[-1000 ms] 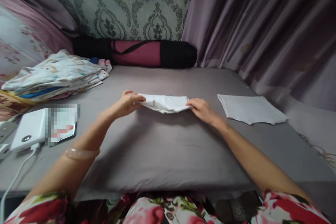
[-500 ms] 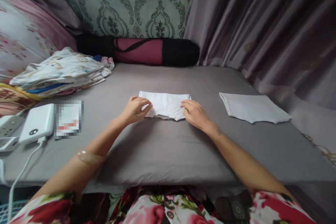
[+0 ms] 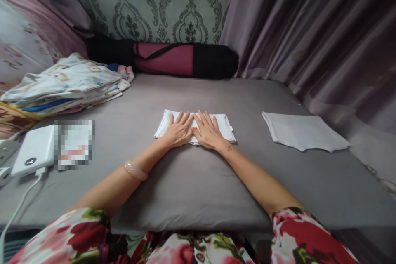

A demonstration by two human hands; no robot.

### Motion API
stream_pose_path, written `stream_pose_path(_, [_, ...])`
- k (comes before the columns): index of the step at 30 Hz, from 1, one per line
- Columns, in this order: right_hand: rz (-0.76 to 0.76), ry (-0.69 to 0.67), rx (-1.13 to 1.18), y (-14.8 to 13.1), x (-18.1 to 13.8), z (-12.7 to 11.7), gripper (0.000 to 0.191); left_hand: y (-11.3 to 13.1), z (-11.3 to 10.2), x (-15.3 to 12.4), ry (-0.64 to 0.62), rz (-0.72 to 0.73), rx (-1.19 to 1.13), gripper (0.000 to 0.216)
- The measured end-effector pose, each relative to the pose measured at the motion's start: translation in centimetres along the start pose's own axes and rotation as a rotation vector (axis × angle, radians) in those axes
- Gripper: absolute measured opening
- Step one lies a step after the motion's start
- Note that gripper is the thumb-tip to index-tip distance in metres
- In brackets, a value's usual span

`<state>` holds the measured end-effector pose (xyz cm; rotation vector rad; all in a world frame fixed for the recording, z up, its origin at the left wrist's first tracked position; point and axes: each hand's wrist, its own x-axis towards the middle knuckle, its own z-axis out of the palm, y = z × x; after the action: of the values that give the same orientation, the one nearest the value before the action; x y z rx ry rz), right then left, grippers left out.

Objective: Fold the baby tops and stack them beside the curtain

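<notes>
Cloth (image 3: 163,126) lay folded mid-bed (image 3: 192,185), long axis left-right, under left hand (image 3: 178,131) and right hand (image 3: 208,132), both flat, fingers spread, side by side at its centre, grasping nothing.

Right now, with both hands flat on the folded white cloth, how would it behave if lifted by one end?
Probably floppy: the cloth lies thin and soft-edged under the left hand and right hand, so it would likely droop and unfold. Being so thin, it is likely light. Pushed, it may bunch rather than slide on the grey sheet.
</notes>
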<state>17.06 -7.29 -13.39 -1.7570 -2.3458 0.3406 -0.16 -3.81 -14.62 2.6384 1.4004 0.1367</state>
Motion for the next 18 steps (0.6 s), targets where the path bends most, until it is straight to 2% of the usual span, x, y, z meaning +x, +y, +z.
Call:
stream_pose_path(7, [0.024,-0.007,-0.008,0.1,0.3,0.6,0.069,0.1,0.1,0.5,-0.033,-0.045,0.01,0.065])
stream_pose_path(12, [0.053,-0.067,0.045,0.3,0.9,-0.4,0.069,-0.4,-1.3,1.1,-0.135,-0.032,-0.059,0.063])
stream_pose_path(14, [0.056,-0.069,0.055,0.5,0.9,-1.1,0.069,-0.5,-1.8,1.0,-0.067,-0.008,-0.053,0.062])
stream_pose_path(16, [0.042,-0.01,0.018,0.8,0.6,-1.4,0.066,-0.6,-1.8,0.8,0.068,-0.003,-0.008,0.06])
stream_pose_path(18, [0.034,0.038,-0.024,1.1,0.2,-1.0,0.064,-0.7,-1.3,0.5,0.116,-0.009,0.027,0.061])
